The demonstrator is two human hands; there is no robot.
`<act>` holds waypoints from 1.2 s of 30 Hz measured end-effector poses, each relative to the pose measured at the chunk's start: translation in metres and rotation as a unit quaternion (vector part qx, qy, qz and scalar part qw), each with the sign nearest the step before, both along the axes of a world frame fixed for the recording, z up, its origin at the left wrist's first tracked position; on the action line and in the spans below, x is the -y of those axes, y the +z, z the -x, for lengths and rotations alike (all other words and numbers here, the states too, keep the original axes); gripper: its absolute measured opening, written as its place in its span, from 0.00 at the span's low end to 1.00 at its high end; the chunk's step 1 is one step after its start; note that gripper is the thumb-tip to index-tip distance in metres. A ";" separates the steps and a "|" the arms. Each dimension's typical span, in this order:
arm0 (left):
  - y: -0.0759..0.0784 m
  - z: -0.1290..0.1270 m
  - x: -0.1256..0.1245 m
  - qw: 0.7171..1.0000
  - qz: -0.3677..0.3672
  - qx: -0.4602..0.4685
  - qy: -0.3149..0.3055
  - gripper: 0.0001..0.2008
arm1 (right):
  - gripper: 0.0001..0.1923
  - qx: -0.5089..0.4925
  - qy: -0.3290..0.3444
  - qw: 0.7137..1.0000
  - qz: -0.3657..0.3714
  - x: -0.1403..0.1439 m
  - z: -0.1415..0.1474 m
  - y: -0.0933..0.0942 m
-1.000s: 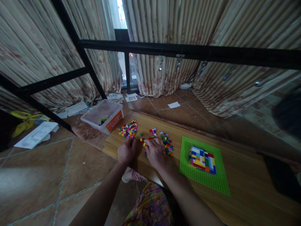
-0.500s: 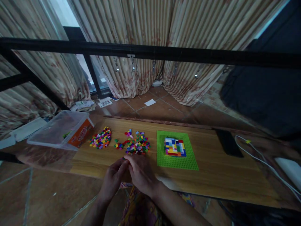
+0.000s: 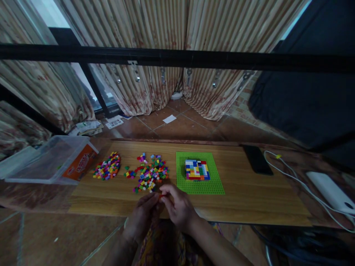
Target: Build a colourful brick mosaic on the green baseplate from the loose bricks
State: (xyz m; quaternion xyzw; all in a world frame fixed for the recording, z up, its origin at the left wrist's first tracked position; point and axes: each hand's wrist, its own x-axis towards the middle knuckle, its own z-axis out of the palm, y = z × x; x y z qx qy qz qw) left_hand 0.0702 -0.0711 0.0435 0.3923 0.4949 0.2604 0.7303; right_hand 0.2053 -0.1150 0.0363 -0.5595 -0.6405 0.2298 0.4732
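Close to the front edge of the wooden board, my left hand (image 3: pixel 143 213) and my right hand (image 3: pixel 179 207) meet at the fingertips. Between them is a small orange-red toy brick (image 3: pixel 161 196), pinched by both hands and partly hidden by the fingers. Just beyond lies a loose pile of mixed-colour bricks (image 3: pixel 154 171). To the right, a green baseplate (image 3: pixel 217 184) carries a low block of multicoloured bricks (image 3: pixel 197 170), standing apart from my hands. A second, denser heap of bricks (image 3: pixel 108 167) lies farther left.
At the left stands a clear plastic box (image 3: pixel 47 157) with an orange label. A black phone (image 3: pixel 257 159) rests on the right of the wooden board (image 3: pixel 241 203), near white cables (image 3: pixel 294 175) and a white device (image 3: pixel 330 190). A dark metal bar (image 3: pixel 177 59) crosses beyond.
The view has turned a little to the right. My hands have shifted right and toward me, uncovering the near side of the loose pile; the orange-red brick now shows between my fingertips.
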 end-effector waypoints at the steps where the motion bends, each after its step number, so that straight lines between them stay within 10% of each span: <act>1: 0.000 -0.001 0.000 1.000 -0.005 -0.004 0.000 0.17 | 0.13 -0.005 -0.006 1.000 0.004 0.002 -0.003 -0.002; 13: -0.014 0.019 -0.020 0.941 -0.273 -0.200 0.006 0.14 | 0.09 0.089 -0.088 0.991 0.053 -0.018 -0.012 -0.046; 23: -0.012 -0.001 -0.017 0.900 -0.377 -0.218 -0.021 0.09 | 0.10 -0.060 -0.076 0.994 0.048 -0.012 -0.011 -0.031; 30: -0.011 -0.036 -0.005 0.984 -0.153 -0.010 -0.087 0.14 | 0.11 -0.090 -0.067 0.993 0.037 0.009 -0.030 -0.012; 36: -0.010 -0.052 0.004 0.993 -0.056 0.007 -0.102 0.20 | 0.08 -0.093 -0.077 0.991 0.055 0.028 -0.047 -0.013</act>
